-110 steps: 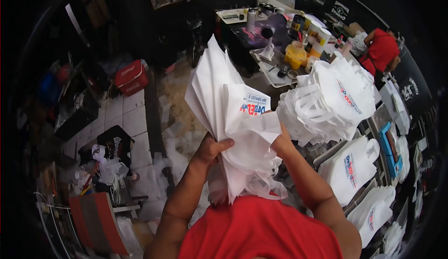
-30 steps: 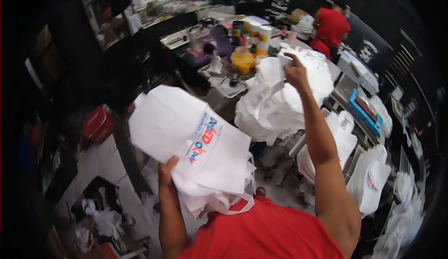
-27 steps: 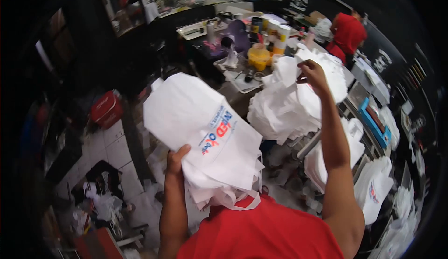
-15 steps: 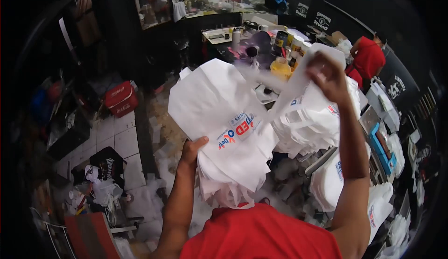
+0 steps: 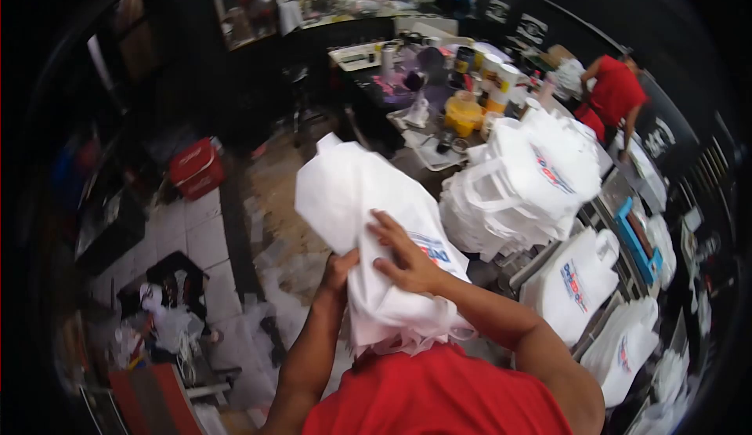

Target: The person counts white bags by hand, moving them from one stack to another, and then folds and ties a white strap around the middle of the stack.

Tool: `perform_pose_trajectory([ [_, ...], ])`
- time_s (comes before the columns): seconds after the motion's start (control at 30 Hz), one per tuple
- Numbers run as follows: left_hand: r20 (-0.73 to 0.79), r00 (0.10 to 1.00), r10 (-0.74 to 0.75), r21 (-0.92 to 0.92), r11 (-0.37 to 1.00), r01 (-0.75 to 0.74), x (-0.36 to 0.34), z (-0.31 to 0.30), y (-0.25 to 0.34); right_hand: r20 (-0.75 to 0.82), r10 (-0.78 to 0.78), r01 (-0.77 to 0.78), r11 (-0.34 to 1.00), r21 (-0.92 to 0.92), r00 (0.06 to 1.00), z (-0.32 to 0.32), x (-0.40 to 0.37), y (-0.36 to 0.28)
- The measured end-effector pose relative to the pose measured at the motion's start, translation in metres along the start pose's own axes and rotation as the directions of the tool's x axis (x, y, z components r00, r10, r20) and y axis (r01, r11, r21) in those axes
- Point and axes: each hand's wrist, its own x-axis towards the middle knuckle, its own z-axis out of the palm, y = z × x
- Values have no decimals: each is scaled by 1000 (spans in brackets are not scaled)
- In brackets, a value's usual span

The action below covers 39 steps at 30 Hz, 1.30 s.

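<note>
Right hand (image 5: 409,264) half spread, fingers apart, I press on the bundle of printed white tote bags (image 5: 341,188); moments ago it held one bag aloft, so that one has probably joined the rest. Left hand (image 5: 337,272) grips the bundle's edge before me, left of the taller bag stack (image 5: 521,153).

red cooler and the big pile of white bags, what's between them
In the head view, the held bundle of white bags comes between the red cooler and the big pile; brown floor shows between cooler and bundle.
</note>
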Motion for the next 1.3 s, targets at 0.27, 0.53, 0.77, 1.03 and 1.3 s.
perform_pose_trajectory([
  [0.27,115,990,78,-354,935,-32,-17,43,20,209,-150,216,914,-345,966,-40,28,-19],
  [0.53,-99,991,95,108,991,-84,0,-4,0,-527,23,-330,802,-498,849,-166,29,64],
  [0.77,-186,966,181,113,980,-162,-8,-30,22,-544,643,-767,109,-632,539,-314,-39,90],
  [1.03,-263,955,135,70,990,-120,6,-42,18,-572,-124,-416,566,-712,811,-245,-19,27],
  [1.3,-95,994,54,-84,995,-62,20,-33,9,-474,122,-471,477,-742,872,-202,-49,67],
])
